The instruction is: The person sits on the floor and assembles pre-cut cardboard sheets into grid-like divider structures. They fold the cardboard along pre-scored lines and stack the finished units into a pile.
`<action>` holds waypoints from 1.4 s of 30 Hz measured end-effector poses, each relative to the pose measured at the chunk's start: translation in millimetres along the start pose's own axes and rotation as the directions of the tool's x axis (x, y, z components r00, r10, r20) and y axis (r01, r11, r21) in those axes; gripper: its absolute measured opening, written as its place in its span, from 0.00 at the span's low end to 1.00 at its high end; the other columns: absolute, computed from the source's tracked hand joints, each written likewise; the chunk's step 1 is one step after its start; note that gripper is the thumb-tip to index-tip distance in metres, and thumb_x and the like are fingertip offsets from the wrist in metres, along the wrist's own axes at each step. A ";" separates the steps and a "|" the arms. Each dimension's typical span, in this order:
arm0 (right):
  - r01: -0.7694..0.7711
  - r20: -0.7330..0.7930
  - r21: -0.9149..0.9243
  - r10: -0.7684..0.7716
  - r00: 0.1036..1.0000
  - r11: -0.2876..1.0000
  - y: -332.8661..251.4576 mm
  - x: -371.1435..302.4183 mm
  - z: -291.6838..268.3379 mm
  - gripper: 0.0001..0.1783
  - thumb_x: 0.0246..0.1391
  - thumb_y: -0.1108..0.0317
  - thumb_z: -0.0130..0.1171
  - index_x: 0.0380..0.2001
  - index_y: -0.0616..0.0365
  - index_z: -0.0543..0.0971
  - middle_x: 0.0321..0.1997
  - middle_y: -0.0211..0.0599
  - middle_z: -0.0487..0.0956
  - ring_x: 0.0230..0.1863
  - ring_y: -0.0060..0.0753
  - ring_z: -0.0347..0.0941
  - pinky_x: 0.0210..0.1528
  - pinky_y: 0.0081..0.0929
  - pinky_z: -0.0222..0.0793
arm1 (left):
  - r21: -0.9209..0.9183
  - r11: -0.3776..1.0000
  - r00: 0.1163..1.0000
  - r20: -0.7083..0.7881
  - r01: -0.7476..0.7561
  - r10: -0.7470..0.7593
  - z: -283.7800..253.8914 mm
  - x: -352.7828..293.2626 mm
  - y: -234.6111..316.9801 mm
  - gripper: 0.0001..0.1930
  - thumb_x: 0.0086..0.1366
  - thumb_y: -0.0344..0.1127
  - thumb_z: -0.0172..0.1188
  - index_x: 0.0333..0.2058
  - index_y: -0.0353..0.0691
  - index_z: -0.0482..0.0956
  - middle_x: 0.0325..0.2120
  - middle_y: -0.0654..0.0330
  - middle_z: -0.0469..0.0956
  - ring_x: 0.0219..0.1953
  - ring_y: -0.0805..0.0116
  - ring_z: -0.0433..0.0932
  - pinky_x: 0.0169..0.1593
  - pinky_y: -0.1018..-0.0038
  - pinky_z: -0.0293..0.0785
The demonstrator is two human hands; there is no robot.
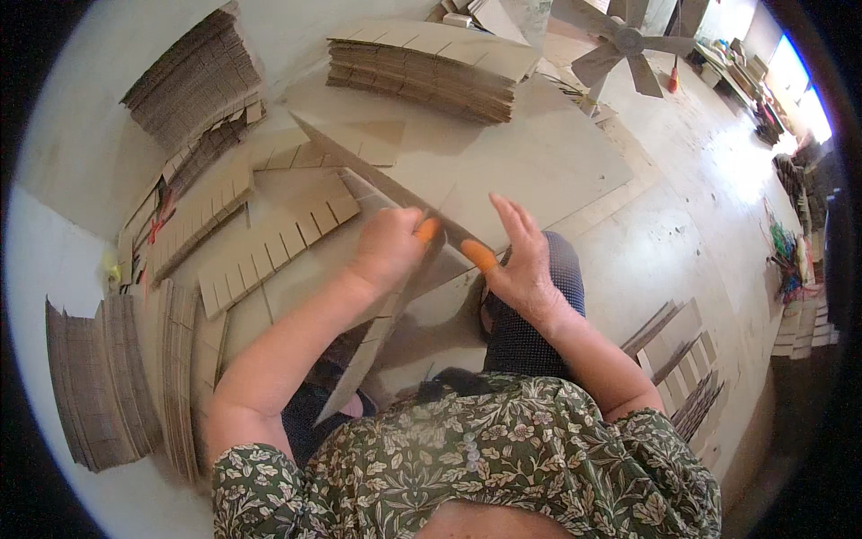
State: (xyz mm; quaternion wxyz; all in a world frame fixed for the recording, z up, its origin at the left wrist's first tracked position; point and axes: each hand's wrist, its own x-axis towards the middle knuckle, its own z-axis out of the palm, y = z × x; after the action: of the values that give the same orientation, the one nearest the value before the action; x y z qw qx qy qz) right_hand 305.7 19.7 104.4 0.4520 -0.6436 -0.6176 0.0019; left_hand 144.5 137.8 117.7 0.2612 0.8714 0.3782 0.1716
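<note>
My left hand (388, 247) is closed on slotted cardboard strips, with an orange cover on one digit. One long cardboard strip (368, 171) slants from the far left down to my right hand. A second cardboard piece (364, 364), partly blurred, hangs from my left hand toward my lap. My right hand (523, 269) is open, its fingers stretched up and apart. Its orange-covered thumb lies at the near end of the long strip; whether it presses on it I cannot tell. Left of my left hand lies a slotted cardboard strip stack (278, 242).
A thick stack of slotted cardboard (422, 76) lies at the far side. More stacks (99, 386) stand along the left wall. A fan (628, 40) stands far right. Loose cardboard strips (682, 359) lie on the floor at right. My knee (564, 269) is beside my right hand.
</note>
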 end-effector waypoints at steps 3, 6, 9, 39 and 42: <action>0.259 0.019 -0.079 -0.259 0.966 0.963 -16.8 31.1 -4.3 0.25 0.48 0.64 0.60 0.48 0.64 0.71 0.49 0.53 0.72 0.52 0.51 0.69 0.49 0.42 0.68 | 0.063 0.997 0.999 0.039 0.033 -0.035 8.1 -3.0 5.5 0.10 0.61 0.34 0.58 0.28 0.30 0.76 0.21 0.55 0.77 0.27 0.74 0.71 0.31 0.69 0.69; 0.202 0.253 -0.099 -0.172 0.952 0.974 -22.4 48.9 17.4 0.18 0.52 0.66 0.53 0.45 0.64 0.72 0.41 0.52 0.76 0.46 0.51 0.73 0.43 0.43 0.71 | -0.226 0.969 0.974 0.222 0.101 -0.050 11.5 -1.1 3.4 0.13 0.62 0.38 0.58 0.36 0.32 0.78 0.30 0.55 0.80 0.33 0.72 0.75 0.37 0.70 0.71; 0.051 0.572 -0.306 0.140 0.808 0.951 -15.8 60.8 24.2 0.15 0.51 0.71 0.51 0.44 0.61 0.72 0.32 0.56 0.78 0.35 0.56 0.75 0.37 0.46 0.71 | -0.496 0.837 0.924 0.382 0.230 -0.027 -3.5 -6.8 -11.5 0.17 0.62 0.41 0.58 0.44 0.34 0.77 0.38 0.53 0.80 0.40 0.71 0.75 0.45 0.72 0.70; 0.181 0.365 0.010 -0.172 0.915 0.983 -22.7 48.9 24.3 0.34 0.44 0.79 0.50 0.59 0.59 0.62 0.30 0.55 0.77 0.30 0.57 0.75 0.32 0.44 0.72 | -0.358 0.873 0.942 0.179 0.332 -0.285 -40.5 9.8 -75.6 0.10 0.64 0.34 0.55 0.34 0.30 0.76 0.26 0.59 0.78 0.25 0.73 0.76 0.23 0.76 0.73; 0.201 0.464 -0.012 -0.172 0.869 0.980 -14.7 46.6 26.7 0.38 0.43 0.77 0.54 0.61 0.62 0.58 0.29 0.52 0.77 0.27 0.54 0.75 0.30 0.45 0.71 | -0.367 0.875 0.943 0.220 0.316 -0.248 -38.1 7.7 -60.7 0.10 0.64 0.34 0.55 0.35 0.30 0.77 0.26 0.61 0.78 0.25 0.74 0.76 0.23 0.77 0.72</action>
State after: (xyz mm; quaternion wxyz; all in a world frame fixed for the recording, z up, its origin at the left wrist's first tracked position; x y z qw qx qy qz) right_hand 290.1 69.7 123.2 0.2713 -0.5752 -0.7661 0.0925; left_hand 96.0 191.1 113.7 0.4857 0.7464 0.4356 0.1314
